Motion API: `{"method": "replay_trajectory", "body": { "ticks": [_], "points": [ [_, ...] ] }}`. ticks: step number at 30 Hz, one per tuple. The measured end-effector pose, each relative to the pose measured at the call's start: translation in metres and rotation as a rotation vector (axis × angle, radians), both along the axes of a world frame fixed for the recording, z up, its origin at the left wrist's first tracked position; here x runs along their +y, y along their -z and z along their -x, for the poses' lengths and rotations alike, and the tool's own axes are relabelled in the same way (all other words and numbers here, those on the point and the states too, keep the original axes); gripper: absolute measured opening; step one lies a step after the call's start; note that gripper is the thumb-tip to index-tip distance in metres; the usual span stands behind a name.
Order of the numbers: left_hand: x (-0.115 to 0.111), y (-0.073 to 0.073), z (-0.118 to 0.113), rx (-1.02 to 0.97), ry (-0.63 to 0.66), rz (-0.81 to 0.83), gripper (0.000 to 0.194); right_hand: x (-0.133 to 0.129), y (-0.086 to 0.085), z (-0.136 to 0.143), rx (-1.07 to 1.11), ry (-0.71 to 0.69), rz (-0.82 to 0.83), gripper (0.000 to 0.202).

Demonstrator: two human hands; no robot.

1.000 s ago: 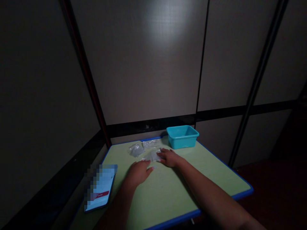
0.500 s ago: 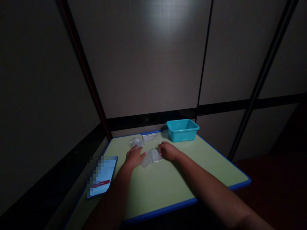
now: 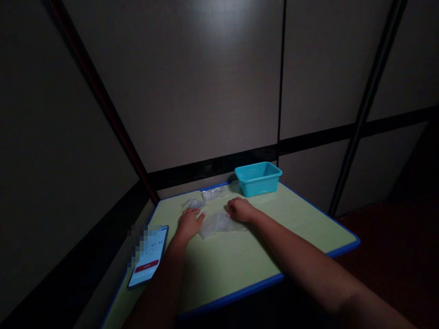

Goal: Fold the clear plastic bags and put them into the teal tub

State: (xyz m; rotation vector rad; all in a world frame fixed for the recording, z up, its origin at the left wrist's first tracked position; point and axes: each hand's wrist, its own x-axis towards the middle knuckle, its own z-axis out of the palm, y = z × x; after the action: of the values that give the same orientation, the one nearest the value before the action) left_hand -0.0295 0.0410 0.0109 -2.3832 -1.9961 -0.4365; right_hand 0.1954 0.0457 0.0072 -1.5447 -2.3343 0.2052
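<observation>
A clear plastic bag (image 3: 216, 224) lies flat on the green table (image 3: 260, 237) between my two hands. My left hand (image 3: 189, 223) rests palm down at the bag's left edge, fingers touching it. At the bag's upper right corner my right hand (image 3: 240, 209) has its fingers curled on the plastic; the dim light hides whether it pinches it. More clear bags (image 3: 205, 198) lie crumpled just beyond my left hand near the table's far edge.
A teal plastic tub (image 3: 258, 177) stands at the far right of the table. A lit phone (image 3: 148, 257) lies at the table's left edge. Grey wall panels close in the back and left; the table's blue rim drops off in front and to the right.
My left hand moved forward from the near middle to the bag's left edge. The bag now lies spread wider between the hands. The view shifted slightly.
</observation>
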Motion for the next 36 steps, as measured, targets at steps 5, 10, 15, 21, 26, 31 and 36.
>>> {"method": "replay_trajectory", "body": {
  "ticks": [5, 10, 15, 21, 26, 31, 36],
  "points": [
    [-0.002, -0.005, 0.008, 0.009, -0.025, 0.037, 0.044, -0.001, -0.002, 0.000, -0.007, 0.024, -0.007, 0.021],
    [0.003, -0.002, 0.012, -0.007, -0.062, 0.011, 0.033, -0.002, -0.002, 0.000, 0.010, 0.011, -0.010, 0.021],
    [0.002, -0.010, 0.013, -0.166, -0.103, -0.258, 0.044, 0.000, -0.001, -0.001, 0.013, -0.007, 0.004, 0.021],
    [-0.012, -0.021, 0.003, -0.553, 0.199, -0.685, 0.051, -0.002, -0.005, 0.000, -0.001, -0.009, 0.015, 0.025],
    [-0.014, -0.004, -0.015, -0.396, 0.525, -0.377, 0.052, -0.004, -0.008, -0.002, 0.042, -0.003, 0.041, 0.028],
    [-0.015, 0.008, -0.028, -0.356, 0.630, -0.138, 0.039, -0.002, -0.005, -0.002, 0.086, 0.009, 0.035, 0.034],
    [-0.013, 0.002, -0.023, -0.496, 0.456, -0.308, 0.029, 0.001, -0.004, -0.002, 0.105, 0.045, 0.006, 0.032]
  ]
}}
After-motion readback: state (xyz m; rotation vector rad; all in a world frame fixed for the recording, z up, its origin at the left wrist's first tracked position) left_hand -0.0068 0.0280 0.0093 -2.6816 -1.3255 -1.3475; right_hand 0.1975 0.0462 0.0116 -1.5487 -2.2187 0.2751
